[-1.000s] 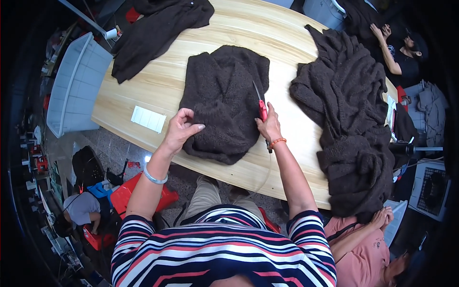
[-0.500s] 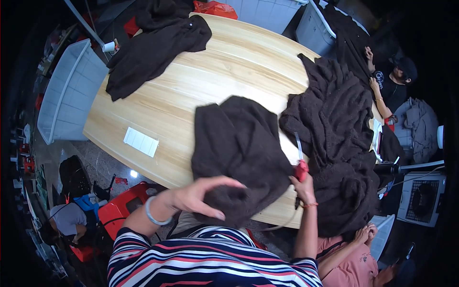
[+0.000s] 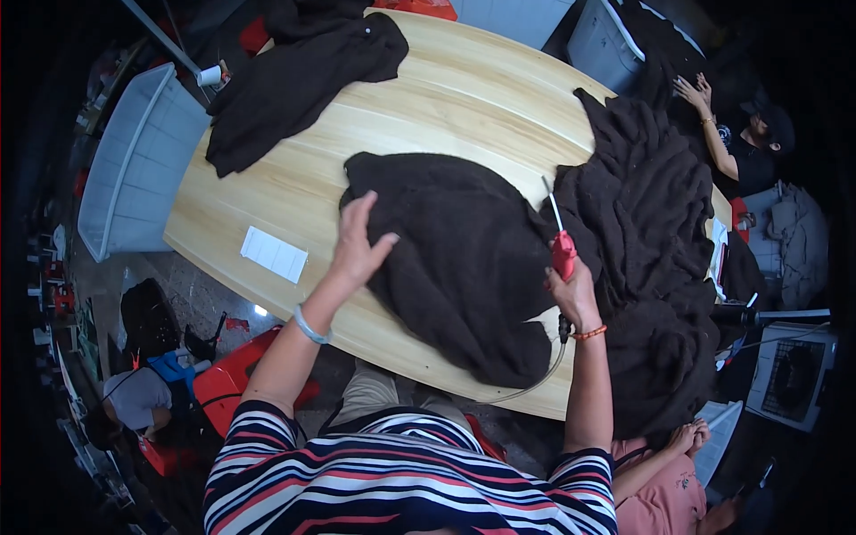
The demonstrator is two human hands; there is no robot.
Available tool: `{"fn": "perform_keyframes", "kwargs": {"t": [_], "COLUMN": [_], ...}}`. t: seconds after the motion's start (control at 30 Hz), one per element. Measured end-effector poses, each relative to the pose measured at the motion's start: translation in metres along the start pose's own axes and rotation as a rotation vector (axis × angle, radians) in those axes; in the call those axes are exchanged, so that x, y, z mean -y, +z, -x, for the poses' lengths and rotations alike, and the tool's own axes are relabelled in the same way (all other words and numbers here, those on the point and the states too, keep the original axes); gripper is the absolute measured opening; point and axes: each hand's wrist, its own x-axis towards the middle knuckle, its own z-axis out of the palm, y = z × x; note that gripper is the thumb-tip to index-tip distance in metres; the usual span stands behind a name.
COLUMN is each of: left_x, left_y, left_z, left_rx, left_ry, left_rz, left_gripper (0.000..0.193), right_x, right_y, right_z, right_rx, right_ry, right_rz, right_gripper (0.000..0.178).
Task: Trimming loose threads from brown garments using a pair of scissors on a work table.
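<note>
A dark brown knit garment (image 3: pixel 455 250) lies spread on the wooden table (image 3: pixel 464 80) in front of me. My left hand (image 3: pixel 358 248) is over the garment's left edge with fingers apart, and nothing shows in its grip. Held in my right hand (image 3: pixel 575 294) is a red air blow gun (image 3: pixel 563 254). Its thin metal nozzle points up and away, and a hose (image 3: pixel 548 373) runs down from its handle. Just right of the blow gun, a large heap of dark brown knitwear (image 3: pixel 642 223) covers the table's right side.
Another dark garment (image 3: pixel 312 85) lies at the table's far left, and a white paper strip (image 3: pixel 274 255) rests near the left edge. Pale bins (image 3: pixel 134 169) stand around the table. One person (image 3: pixel 749 143) is at the far right, another in pink (image 3: pixel 660 490) at the lower right.
My left hand has moved up and away from the near edge, its fingers spreading. The garment now lies flatter and wider. The blow gun has risen slightly with my right hand.
</note>
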Motion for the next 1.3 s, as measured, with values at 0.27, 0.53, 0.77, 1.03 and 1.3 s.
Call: {"fn": "perform_keyframes", "kwargs": {"t": [0.27, 0.53, 0.77, 1.03, 1.3], "left_x": [0.005, 0.037, 0.065, -0.015, 0.051], "left_y": [0.058, 0.096, 0.065, -0.050, -0.061], "left_z": [-0.024, -0.085, -0.039, -0.006, 0.055], "left_rx": [0.027, 0.411, 0.389, 0.909, 0.554], "left_ry": [-0.010, -0.498, -0.168, -0.078, -0.216], "left_rz": [-0.236, -0.053, -0.199, 0.535, -0.542], "left_gripper": [0.070, 0.078, 0.089, 0.062, 0.051], "right_x": [-0.014, -0.010, -0.008, -0.017, -0.031], "right_y": [0.021, 0.008, 0.006, 0.022, 0.038], "right_z": [0.046, 0.079, 0.076, 0.031, 0.062], "right_rx": [0.096, 0.051, 0.085, 0.014, 0.179], "right_ry": [0.086, 0.042, 0.091, -0.103, -0.005], "right_rz": [0.171, 0.209, 0.205, 0.230, 0.367], "right_gripper": [0.046, 0.045, 0.045, 0.046, 0.052]}}
